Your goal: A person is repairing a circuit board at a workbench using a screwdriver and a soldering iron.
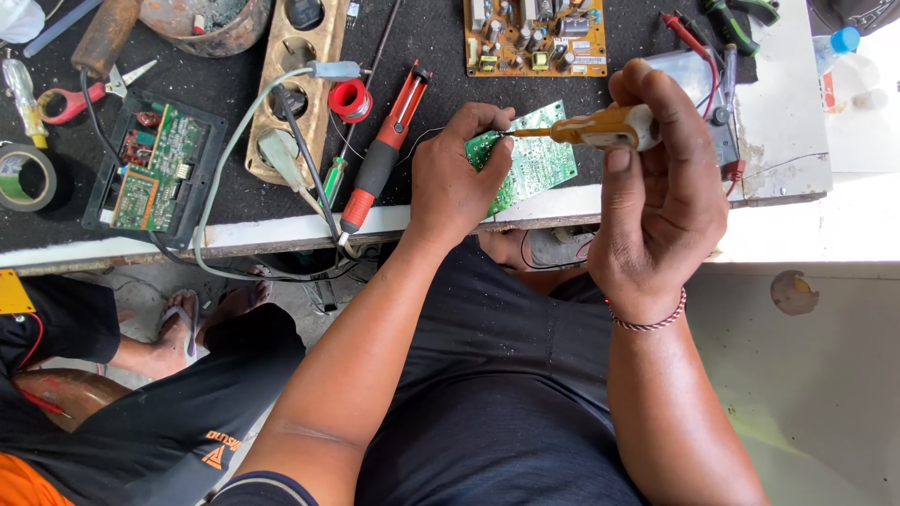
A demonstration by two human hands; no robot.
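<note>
Head view: at the front edge of a cluttered bench (281,230), the left hand (459,173) is closed on the near-left end of a green circuit board (534,164), thumb and fingers pinching it and tilting it up off the black mat. The right hand (656,187) is wrapped around the yellow handle of a soldering iron (600,128), held just right of the board. The iron lies almost level, its long axis running right to left, and its thin tip meets the board's upper-left part close to the left hand's fingertips (497,117). The board thus sits between the two hands, gripped by the left and touched only through the tool by the right. To the left lie a red desoldering pump (384,155), a spool of solder (351,99) and a wooden socket strip (295,84); another board (534,37) lies beyond. Whether solder is flowing at the tip is too small to tell.
</note>
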